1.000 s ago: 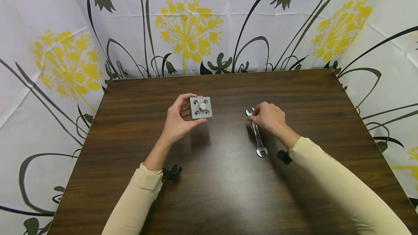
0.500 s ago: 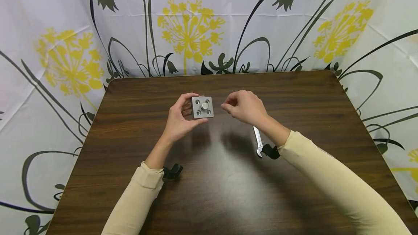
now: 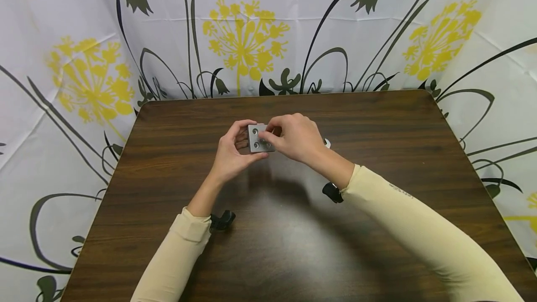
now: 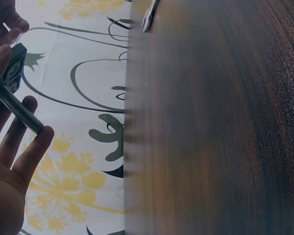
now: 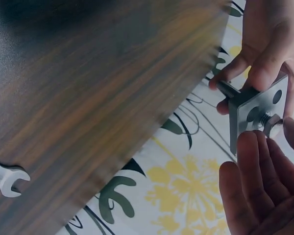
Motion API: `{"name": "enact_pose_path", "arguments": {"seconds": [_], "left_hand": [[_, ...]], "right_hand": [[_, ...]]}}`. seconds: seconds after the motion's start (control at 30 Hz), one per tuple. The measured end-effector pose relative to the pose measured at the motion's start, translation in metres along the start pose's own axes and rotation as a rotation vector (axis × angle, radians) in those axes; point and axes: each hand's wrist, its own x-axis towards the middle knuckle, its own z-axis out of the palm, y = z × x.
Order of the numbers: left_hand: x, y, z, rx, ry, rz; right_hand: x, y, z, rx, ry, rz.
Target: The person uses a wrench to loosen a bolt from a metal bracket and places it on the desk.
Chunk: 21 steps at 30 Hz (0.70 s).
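Observation:
My left hand (image 3: 228, 158) grips a small square grey metal plate (image 3: 253, 140) by its edges, raised over the table, with several round holes in its face. A bolt (image 4: 22, 113) goes through the middle, its threaded end sticking out of the far side near the left fingers. At the near side, my right hand (image 3: 297, 138) pinches the hex bolt head (image 5: 273, 127) between thumb and fingertips. On the table lies an open-end wrench (image 5: 9, 179), mostly hidden behind the right wrist in the head view, where only one jaw end shows.
The dark wood-grain table (image 3: 268, 250) reaches back to a white curtain (image 3: 168, 36) printed with yellow flowers and grey-green stems. Black cameras (image 3: 223, 221) sit under both wrists.
My right hand has left the wrench, moved left and reached the bolt head. The left hand and the plate stay almost in place.

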Motion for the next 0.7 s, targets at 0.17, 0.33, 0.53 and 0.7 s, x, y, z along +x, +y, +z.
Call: {"name": "enact_pose_path", "arguments": {"seconds": [0.17, 0.33, 0.53, 0.7], "left_hand": [[-0.0002, -0.0015, 0.0012, 0.003, -0.006, -0.002], [-0.0005, -0.0025, 0.0029, -0.001, -0.012, -0.002], [-0.0001, -0.0035, 0.0043, -0.014, -0.014, 0.003], [0.0004, -0.0036, 0.0049, -0.003, -0.014, 0.019]], "right_hand": [[0.0016, -0.0027, 0.0006, -0.033, -0.02, -0.026], [-0.0015, -0.0052, -0.0017, -0.099, -0.046, -0.096], [-0.007, -0.0074, -0.0044, -0.2, -0.029, -0.209], [-0.0065, -0.0081, -0.0027, -0.229, 0.011, -0.126]]}}
